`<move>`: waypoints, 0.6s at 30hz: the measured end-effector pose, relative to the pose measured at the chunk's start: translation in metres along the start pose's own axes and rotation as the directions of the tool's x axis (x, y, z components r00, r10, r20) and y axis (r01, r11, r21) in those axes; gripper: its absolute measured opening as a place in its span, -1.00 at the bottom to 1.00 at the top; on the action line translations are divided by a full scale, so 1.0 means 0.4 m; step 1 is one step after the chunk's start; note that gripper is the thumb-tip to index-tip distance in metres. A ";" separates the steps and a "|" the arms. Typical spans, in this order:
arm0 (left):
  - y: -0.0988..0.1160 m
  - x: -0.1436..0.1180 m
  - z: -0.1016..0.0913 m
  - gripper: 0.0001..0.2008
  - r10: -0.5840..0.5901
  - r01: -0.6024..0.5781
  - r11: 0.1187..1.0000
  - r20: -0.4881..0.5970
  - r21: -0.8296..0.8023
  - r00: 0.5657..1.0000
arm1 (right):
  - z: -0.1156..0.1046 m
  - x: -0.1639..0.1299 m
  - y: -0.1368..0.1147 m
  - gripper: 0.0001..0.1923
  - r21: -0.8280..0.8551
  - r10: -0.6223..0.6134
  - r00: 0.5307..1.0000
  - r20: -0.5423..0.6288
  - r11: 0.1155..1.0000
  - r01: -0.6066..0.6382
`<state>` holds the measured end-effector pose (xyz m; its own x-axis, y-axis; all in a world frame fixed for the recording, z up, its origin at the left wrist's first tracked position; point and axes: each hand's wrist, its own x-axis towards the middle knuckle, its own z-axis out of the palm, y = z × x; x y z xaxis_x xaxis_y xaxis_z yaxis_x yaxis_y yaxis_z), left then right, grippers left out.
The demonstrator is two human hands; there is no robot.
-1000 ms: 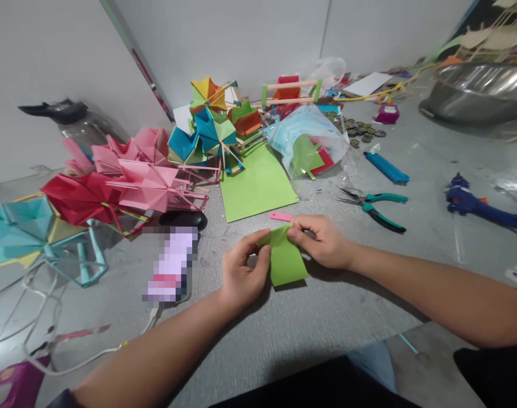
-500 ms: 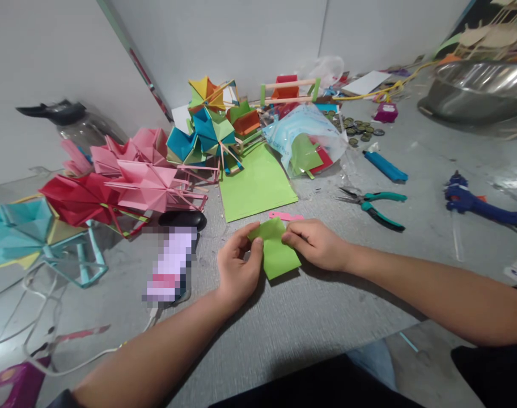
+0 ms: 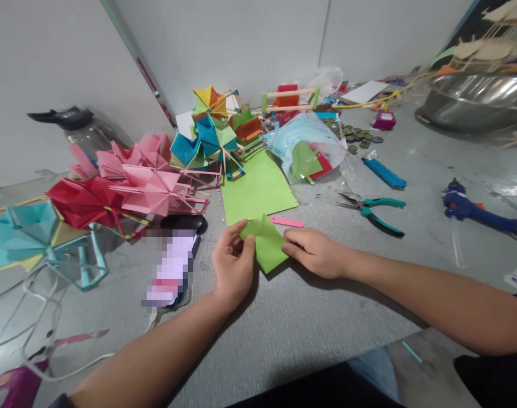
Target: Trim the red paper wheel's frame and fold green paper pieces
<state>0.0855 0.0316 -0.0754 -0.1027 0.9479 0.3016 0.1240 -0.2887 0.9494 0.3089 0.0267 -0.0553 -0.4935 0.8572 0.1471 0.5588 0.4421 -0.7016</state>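
A small creased piece of green paper [image 3: 267, 249] is held up just above the grey table, turned so one corner points down. My left hand [image 3: 234, 258] pinches its left edge between thumb and fingers. At the right edge, my right hand [image 3: 313, 251] is closed on the paper with thumb and bent forefinger. Just beyond lies a pink stick [image 3: 286, 221] with a dark dot at one end. Larger green sheets [image 3: 258, 190] lie flat behind it.
Pliers [image 3: 371, 211] and a blue glue gun [image 3: 475, 208] lie to the right. A phone [image 3: 173, 266] on a cable rests left. Folded pink paper pieces [image 3: 152, 187], a plastic bag [image 3: 305, 144] and a metal bowl [image 3: 475, 105] stand farther back.
The small green paper has turned within my hands, so a corner now points down. My right hand has slid lower along its right edge. My left hand has shifted slightly left.
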 end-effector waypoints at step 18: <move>0.041 -0.014 0.000 -0.82 -0.077 -0.057 0.946 0.393 0.319 0.916 | -0.056 0.005 -0.004 -0.80 -0.417 -0.213 0.934 0.287 0.850 0.322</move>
<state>0.0879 0.0217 -0.0616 0.2846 0.9437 0.1685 0.4377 -0.2843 0.8530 0.3220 0.0335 -0.0384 -0.7714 0.6304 0.0870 0.5937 0.7621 -0.2582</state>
